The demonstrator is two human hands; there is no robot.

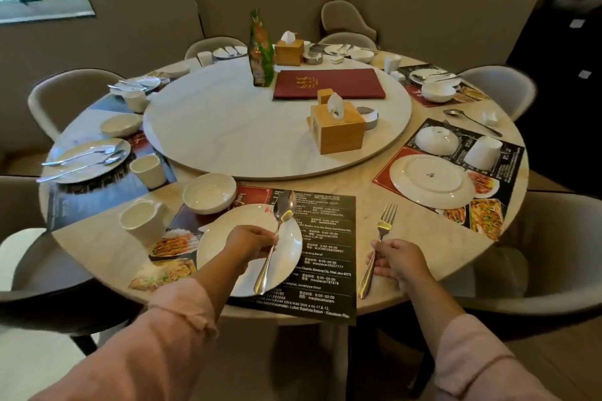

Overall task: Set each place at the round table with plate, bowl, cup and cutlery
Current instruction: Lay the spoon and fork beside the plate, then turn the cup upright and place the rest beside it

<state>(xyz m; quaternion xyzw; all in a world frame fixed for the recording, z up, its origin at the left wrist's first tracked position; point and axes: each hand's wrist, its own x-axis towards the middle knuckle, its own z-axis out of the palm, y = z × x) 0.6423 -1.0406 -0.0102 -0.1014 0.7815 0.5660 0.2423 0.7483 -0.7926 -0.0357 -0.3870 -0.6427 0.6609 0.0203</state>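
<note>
At the near place a white plate lies on a black placemat. My left hand is shut on a spoon held over the plate's right side. My right hand is shut on a fork over the bare table just right of the placemat. A white bowl and a white cup stand upright to the left of the plate. At the place to the right, a plate, a bowl and a cup all lie upside down.
A marble turntable fills the table's middle, carrying two wooden tissue boxes, a red menu and a green packet. Other places around the rim hold plates, bowls, cups and cutlery. A loose spoon lies at the right. Grey chairs ring the table.
</note>
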